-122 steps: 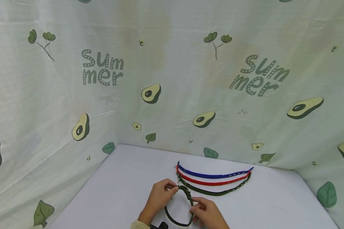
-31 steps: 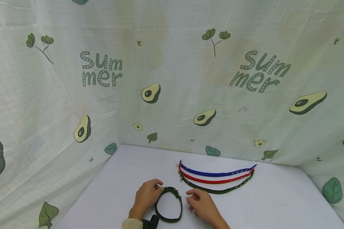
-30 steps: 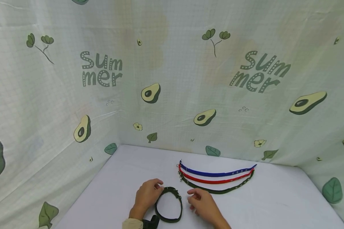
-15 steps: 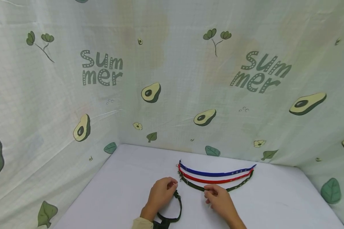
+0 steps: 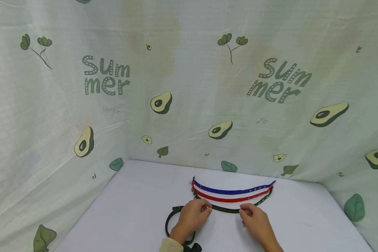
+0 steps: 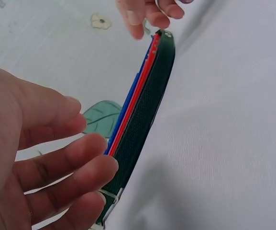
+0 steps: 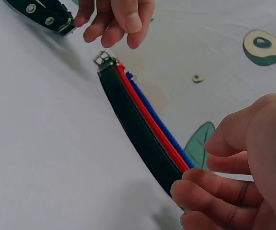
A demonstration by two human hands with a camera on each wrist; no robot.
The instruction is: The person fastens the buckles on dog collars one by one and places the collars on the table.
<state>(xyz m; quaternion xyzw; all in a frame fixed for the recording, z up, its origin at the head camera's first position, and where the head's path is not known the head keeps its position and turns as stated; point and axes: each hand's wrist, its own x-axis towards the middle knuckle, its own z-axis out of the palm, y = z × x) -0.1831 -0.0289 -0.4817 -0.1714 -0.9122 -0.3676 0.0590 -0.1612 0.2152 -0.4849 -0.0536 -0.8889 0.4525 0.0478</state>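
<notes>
Three strap collars with metal eyelets lie extended side by side: a dark green collar (image 5: pixel 226 210) nearest, then a red collar (image 5: pixel 233 200) and a blue collar (image 5: pixel 230 192). My left hand (image 5: pixel 193 214) hovers by the green one's buckle end, fingers loosely bent and thumb apart, nothing between them. Toward its eyelet end, my right hand (image 5: pixel 257 221) has its fingertips right at the strap, the thumb clear in the right wrist view. Behind my left hand and forearm, a second dark green collar (image 5: pixel 167 224), fastened into a loop, is partly hidden.
All the collars lie on a white table (image 5: pixel 138 199). A pale curtain (image 5: pixel 189 70) printed with avocados, leaves and lettering stands behind and at both sides. A black wrist device (image 5: pixel 195 247) sits by my left cuff.
Both hands have left the looped collar, which they held earlier, and moved right to the extended green collar. The looped collar now lies on the table under my left forearm.
</notes>
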